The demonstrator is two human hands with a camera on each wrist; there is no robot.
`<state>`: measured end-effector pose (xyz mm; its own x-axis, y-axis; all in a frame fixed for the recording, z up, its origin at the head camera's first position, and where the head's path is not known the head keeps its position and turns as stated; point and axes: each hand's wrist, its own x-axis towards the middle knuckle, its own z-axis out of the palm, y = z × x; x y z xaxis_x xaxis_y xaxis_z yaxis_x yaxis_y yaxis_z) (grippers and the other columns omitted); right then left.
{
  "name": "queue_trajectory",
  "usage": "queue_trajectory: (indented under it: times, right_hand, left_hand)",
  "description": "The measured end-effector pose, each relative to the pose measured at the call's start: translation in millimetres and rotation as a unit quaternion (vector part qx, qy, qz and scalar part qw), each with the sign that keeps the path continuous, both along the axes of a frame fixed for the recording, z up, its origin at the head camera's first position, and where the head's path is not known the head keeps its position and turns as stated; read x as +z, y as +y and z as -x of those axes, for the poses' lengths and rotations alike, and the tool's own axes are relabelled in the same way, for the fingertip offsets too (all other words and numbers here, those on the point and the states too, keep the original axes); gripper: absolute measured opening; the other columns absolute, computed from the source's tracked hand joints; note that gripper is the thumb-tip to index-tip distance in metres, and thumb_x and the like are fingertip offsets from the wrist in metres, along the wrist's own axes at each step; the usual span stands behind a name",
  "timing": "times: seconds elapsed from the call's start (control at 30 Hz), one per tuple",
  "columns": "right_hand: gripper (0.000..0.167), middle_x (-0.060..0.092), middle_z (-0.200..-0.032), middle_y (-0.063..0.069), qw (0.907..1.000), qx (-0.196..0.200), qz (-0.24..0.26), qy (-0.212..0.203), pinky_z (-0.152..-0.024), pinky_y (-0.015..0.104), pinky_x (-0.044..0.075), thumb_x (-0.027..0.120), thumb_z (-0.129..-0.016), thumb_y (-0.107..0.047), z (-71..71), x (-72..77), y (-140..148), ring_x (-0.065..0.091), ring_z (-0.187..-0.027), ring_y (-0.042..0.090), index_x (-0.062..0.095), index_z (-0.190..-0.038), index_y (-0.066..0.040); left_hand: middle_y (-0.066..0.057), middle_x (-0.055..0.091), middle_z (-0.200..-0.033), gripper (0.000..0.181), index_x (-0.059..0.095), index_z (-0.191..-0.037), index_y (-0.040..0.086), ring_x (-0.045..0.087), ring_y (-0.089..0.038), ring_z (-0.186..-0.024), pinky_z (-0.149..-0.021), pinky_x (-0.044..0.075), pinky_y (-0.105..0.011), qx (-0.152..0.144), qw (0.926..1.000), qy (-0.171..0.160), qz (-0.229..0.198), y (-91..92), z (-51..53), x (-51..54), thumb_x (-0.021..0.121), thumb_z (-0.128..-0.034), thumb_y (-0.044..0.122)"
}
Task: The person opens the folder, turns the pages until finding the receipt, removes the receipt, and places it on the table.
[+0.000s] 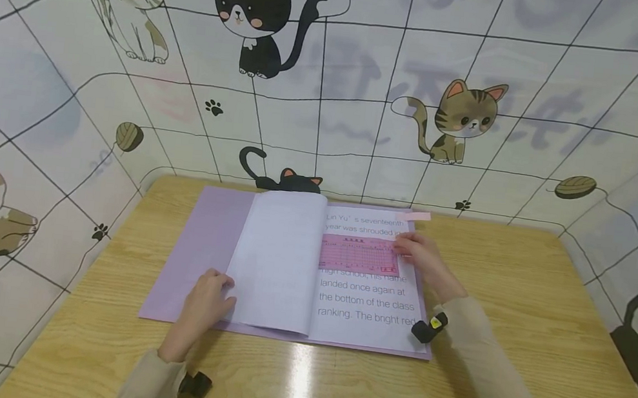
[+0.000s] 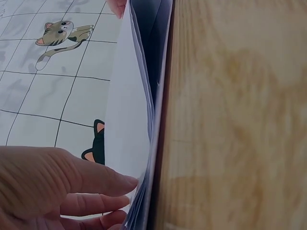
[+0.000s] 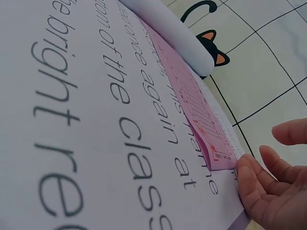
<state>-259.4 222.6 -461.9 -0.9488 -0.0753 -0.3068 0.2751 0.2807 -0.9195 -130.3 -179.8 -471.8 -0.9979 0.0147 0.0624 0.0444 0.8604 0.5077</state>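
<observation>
A purple-covered book (image 1: 170, 281) lies open on the table, with a blank white left page (image 1: 277, 266) and large printed text on the right page (image 1: 364, 327). Across that text lies a pink printed slip (image 1: 356, 255) with a ruled grid. My right hand (image 1: 426, 262) pinches the slip's right end by the page edge; in the right wrist view the slip (image 3: 196, 110) bows up slightly near the fingers. At the blank page's left edge, my left hand (image 1: 205, 304) rests with thumb and fingertips on the paper.
The wooden table (image 1: 357, 391) carries the book near its back edge. A pale pink tab (image 1: 418, 216) sticks out at the book's top right. Behind and beside stand white gridded panels (image 1: 350, 124) with cartoon cats. Dark wrist devices (image 1: 428, 328) sit on both sleeves.
</observation>
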Motion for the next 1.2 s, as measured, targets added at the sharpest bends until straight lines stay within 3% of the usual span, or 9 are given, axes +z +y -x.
queue_trajectory:
  times: [0.3,0.5,0.67,0.83,1.2]
  right_hand:
    - [0.039,0.052,-0.123,0.022,0.9965,0.021,-0.073,0.036,-0.086,0.035,0.047,0.055,-0.092,-0.013,8.8,-11.2,1.8,0.053,-0.102,0.027,0.048,-0.126,0.005]
    - [0.04,0.055,-0.12,0.021,0.9886,0.036,-0.133,0.061,-0.081,0.033,0.048,0.06,-0.088,-0.011,13.8,-16.7,-0.3,0.053,-0.104,0.03,0.051,-0.124,0.004]
    - [0.041,0.056,-0.117,0.022,0.981,0.054,-0.171,0.075,-0.086,0.04,0.047,0.064,-0.084,-0.009,15.3,-16.6,-4.3,0.052,-0.106,0.033,0.053,-0.122,0.004]
    - [0.043,0.055,-0.116,0.022,0.9755,0.073,-0.188,0.089,-0.092,0.045,0.042,0.067,-0.08,-0.005,16.6,-17.9,-8.0,0.051,-0.106,0.035,0.054,-0.119,0.006]
    - [0.039,0.056,-0.108,0.019,0.9682,0.094,-0.211,0.096,-0.089,0.043,0.044,0.069,-0.079,-0.004,17.6,-21.2,-10.3,0.052,-0.099,0.032,0.055,-0.115,0.006]
  left_hand:
    - [-0.023,0.058,-0.091,0.022,0.064,-0.09,-0.013,0.056,-0.038,-0.089,-0.077,0.049,-0.048,-0.01,0.9998,-0.001,-0.017,-0.6,0.8,-0.8,0.069,-0.0706,-0.004]
    - [-0.022,0.058,-0.091,0.021,0.064,-0.09,-0.013,0.057,-0.037,-0.088,-0.078,0.049,-0.047,-0.017,0.9994,0.005,-0.03,-0.1,1.2,-2.7,0.068,-0.0703,-0.006]
    - [-0.021,0.057,-0.092,0.021,0.063,-0.091,-0.011,0.056,-0.035,-0.088,-0.079,0.049,-0.046,-0.032,0.9988,0.009,-0.036,-0.6,1.7,-5.1,0.067,-0.0705,-0.007]
    - [-0.02,0.056,-0.096,0.025,0.062,-0.095,-0.01,0.055,-0.035,-0.091,-0.082,0.048,-0.047,-0.048,0.9978,0.006,-0.046,-3.5,2.5,-8.2,0.067,-0.0706,-0.006]
    - [-0.018,0.054,-0.099,0.048,0.059,-0.106,-0.012,0.052,-0.029,-0.088,-0.082,0.045,-0.044,-0.074,0.9956,-0.018,-0.055,-11.6,5.0,-10.0,0.079,-0.0653,0.003]
